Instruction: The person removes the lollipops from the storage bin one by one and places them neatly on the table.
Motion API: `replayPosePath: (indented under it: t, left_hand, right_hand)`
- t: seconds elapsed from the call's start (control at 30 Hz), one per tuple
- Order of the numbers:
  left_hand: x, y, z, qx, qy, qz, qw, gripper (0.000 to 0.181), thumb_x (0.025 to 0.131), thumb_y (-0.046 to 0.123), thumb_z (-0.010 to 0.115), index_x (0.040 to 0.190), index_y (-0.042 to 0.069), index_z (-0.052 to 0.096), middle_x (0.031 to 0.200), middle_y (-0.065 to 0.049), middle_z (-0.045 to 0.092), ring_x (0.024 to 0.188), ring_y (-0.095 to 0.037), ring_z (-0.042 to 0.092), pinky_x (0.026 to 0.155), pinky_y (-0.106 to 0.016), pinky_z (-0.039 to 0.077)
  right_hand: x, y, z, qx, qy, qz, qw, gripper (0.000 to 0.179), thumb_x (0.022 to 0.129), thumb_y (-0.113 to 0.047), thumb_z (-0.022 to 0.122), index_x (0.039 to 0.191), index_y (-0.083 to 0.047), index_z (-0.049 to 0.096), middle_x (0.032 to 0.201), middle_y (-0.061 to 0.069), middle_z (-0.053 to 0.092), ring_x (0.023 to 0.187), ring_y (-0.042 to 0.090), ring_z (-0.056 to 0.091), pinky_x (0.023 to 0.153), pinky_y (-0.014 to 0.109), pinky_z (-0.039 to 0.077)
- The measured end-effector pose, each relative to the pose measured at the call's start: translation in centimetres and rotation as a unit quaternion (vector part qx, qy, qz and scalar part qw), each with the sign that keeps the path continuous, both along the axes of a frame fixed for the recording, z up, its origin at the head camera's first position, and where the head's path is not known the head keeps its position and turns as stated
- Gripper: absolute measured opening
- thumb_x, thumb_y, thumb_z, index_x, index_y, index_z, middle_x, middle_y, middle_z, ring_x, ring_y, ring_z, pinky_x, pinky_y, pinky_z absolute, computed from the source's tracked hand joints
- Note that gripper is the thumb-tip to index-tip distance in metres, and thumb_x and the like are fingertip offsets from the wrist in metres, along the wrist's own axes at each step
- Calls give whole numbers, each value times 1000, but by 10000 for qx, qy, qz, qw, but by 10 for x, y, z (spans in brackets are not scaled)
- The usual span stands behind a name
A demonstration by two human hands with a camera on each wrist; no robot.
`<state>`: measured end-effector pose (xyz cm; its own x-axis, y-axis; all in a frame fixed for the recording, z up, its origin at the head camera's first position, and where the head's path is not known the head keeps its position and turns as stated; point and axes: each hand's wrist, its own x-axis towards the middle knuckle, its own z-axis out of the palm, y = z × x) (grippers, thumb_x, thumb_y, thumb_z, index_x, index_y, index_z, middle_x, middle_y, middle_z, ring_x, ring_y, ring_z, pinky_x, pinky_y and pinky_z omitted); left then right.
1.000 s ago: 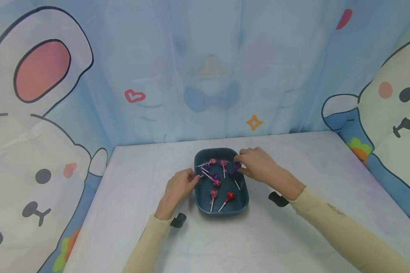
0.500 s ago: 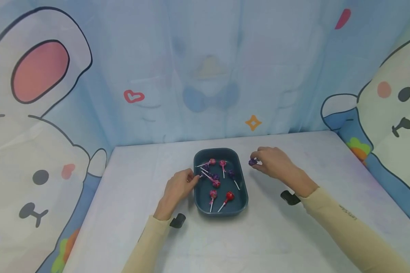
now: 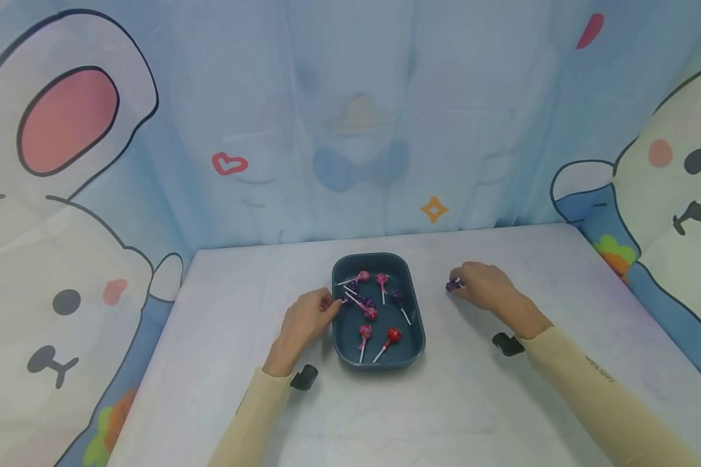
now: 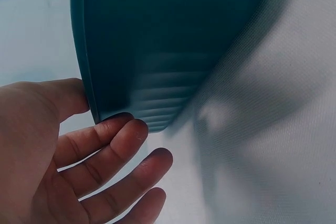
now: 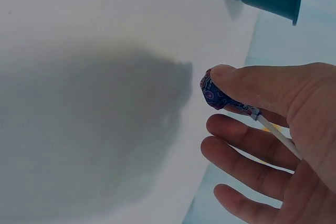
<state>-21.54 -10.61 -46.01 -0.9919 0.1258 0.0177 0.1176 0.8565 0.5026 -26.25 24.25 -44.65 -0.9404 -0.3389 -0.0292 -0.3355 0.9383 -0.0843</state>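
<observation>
Right hand (image 3: pixel 486 286) pinches a purple lollipop (image 5: pixel 212 94) by its wrapped head over the desk (image 3: pixel 473 402), right of the tray (image 3: pixel 380 365) whose left rim the left hand (image 3: pixel 305 319) pinches; rounded wrapper could slip, dropping it.

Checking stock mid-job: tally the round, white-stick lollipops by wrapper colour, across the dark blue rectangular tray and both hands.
Pink-wrapped lollipops: 4
Red-wrapped lollipop: 1
Purple-wrapped lollipops: at least 4 (1 in the right hand; overlap may hide more)
Total: at least 9
</observation>
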Motion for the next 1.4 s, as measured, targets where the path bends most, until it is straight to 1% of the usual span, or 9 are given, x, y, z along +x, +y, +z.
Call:
replayPosePath:
  t: [0.1, 0.27, 0.47, 0.7, 0.8, 0.9, 1.13, 1.3, 1.4]
  left_hand:
    - [0, 0, -1, -6, -46, 16, 10000, 28, 88, 44, 54, 86, 16, 59, 72, 4, 57, 61, -11, 50, 52, -24, 39]
    - [-1, -1, -2, 7, -71, 24, 10000, 29, 88, 45, 54, 85, 17, 59, 71, 4, 56, 61, -11, 50, 52, -24, 39]
    - [1, -1, -2, 50, 5, -14, 10000, 28, 88, 44, 54, 85, 17, 59, 72, 4, 57, 61, -11, 50, 52, -24, 39]
    - [2, -1, 0, 69, 25, -15, 10000, 28, 88, 43, 54, 86, 16, 59, 74, 4, 59, 61, -11, 50, 53, -24, 39]
    - [1, -1, 0, 69, 40, -8, 10000, 27, 88, 43, 54, 85, 16, 59, 74, 4, 59, 61, -11, 50, 53, -24, 39]
    - [1, -1, 0, 54, 29, 12, 10000, 28, 88, 43, 54, 85, 16, 59, 73, 4, 59, 61, -11, 50, 53, -25, 39]
    - [0, -1, -1, 54, -11, 48, 10000, 27, 88, 43, 54, 86, 17, 59, 73, 4, 57, 62, -12, 50, 53, -24, 39]
    - [-1, -1, -1, 104, -53, 42, 9999, 27, 88, 43, 55, 86, 16, 58, 73, 3, 57, 62, -12, 50, 53, -24, 40]
    - [-1, -1, -2, 116, -47, 20, 9999, 27, 88, 43, 55, 86, 16, 58, 72, 3, 57, 62, -12, 50, 53, -24, 39]
  right_hand:
    - [0, 3, -5, -14, -110, -65, 9999, 28, 81, -20, 69, 104, -5, 66, 96, 10, 65, 90, 27, 60, 80, 43, 48]
    - [-2, 6, -15, -69, -277, -202, 9994, 30, 81, -21, 68, 106, -5, 65, 97, 11, 65, 91, 26, 60, 80, 43, 47]
    - [-2, 9, -17, -127, -192, -203, 9995, 33, 79, -23, 70, 107, -5, 64, 94, 10, 64, 86, 24, 60, 77, 42, 48]
    - [-3, 5, -4, -102, -136, -225, 9996, 44, 78, -28, 72, 112, -4, 60, 100, 14, 61, 83, 24, 57, 75, 43, 48]
    - [-3, -2, 5, -116, -52, -236, 9996, 47, 77, -31, 72, 113, -4, 59, 101, 14, 60, 79, 22, 56, 74, 43, 47]
    - [-1, -15, 17, -88, 126, -160, 9998, 47, 77, -31, 72, 114, -5, 59, 101, 14, 60, 80, 23, 56, 75, 43, 48]
    - [6, -54, 39, -28, 418, 242, 9988, 45, 79, -32, 71, 115, -9, 59, 107, 12, 61, 93, 28, 58, 82, 44, 48]
    - [6, -78, 44, -137, 634, 723, 9953, 42, 80, -31, 70, 115, -10, 60, 106, 9, 62, 94, 26, 59, 80, 43, 48]
    - [5, -92, 46, -94, 575, 943, 9938, 40, 82, -31, 68, 115, -11, 59, 105, 8, 61, 94, 25, 59, 80, 42, 48]
